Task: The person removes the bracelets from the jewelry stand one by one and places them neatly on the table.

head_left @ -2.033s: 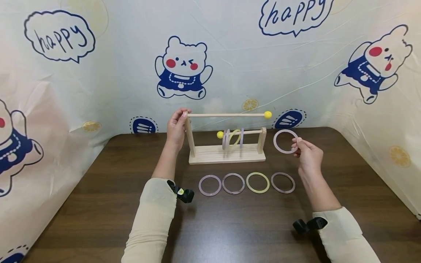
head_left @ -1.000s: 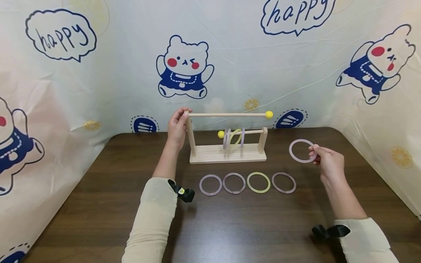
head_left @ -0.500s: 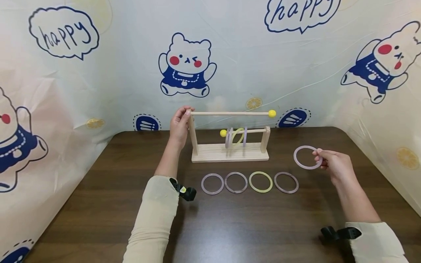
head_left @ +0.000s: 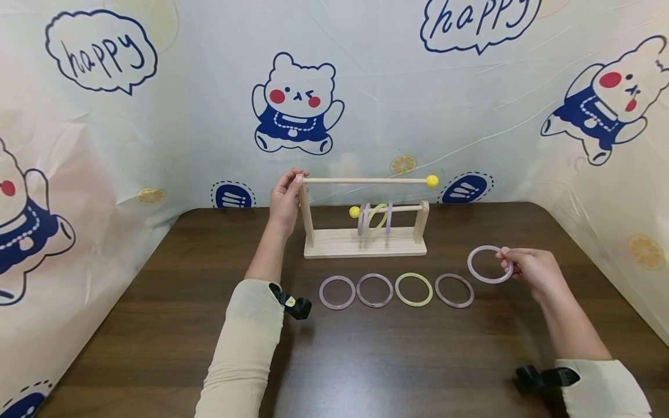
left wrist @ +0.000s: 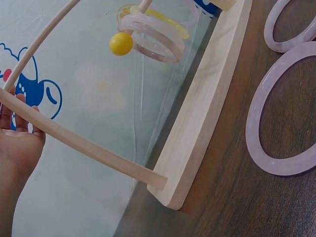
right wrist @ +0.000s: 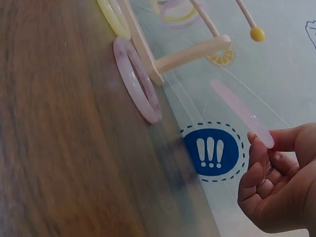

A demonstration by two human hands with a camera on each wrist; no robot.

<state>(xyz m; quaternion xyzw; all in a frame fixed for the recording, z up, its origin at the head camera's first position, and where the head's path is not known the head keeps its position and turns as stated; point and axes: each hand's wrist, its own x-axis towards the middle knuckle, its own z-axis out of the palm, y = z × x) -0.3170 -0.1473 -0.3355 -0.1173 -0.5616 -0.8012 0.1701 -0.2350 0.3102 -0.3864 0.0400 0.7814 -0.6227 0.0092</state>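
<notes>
In the head view my left hand [head_left: 284, 203] grips the top of the left post [head_left: 307, 216] of a wooden rack [head_left: 366, 248], thumb on its near side. My right hand [head_left: 538, 270] pinches a pale pink ring [right wrist: 242, 113] by its edge between thumb and fingers, right of the rack and above the table. A long upper rod with a yellow ball [head_left: 432, 181] at its end runs from the left post. The shorter lower rod runs from the right post [head_left: 421, 223] and carries several rings, a yellow-green ring [head_left: 372, 220] among them.
A row of rings lies on the dark wooden table [head_left: 334, 366] in front of the rack: a yellow-green ring [head_left: 414, 304] among pale purple ones, the rightmost purple ring [head_left: 455, 305] nearest my right hand. A printed cloth [head_left: 376, 104] hangs behind the table.
My right hand has moved right and toward me, away from the rack, and lowered the pink ring, which now tilts flatter. My left hand stays on the post.
</notes>
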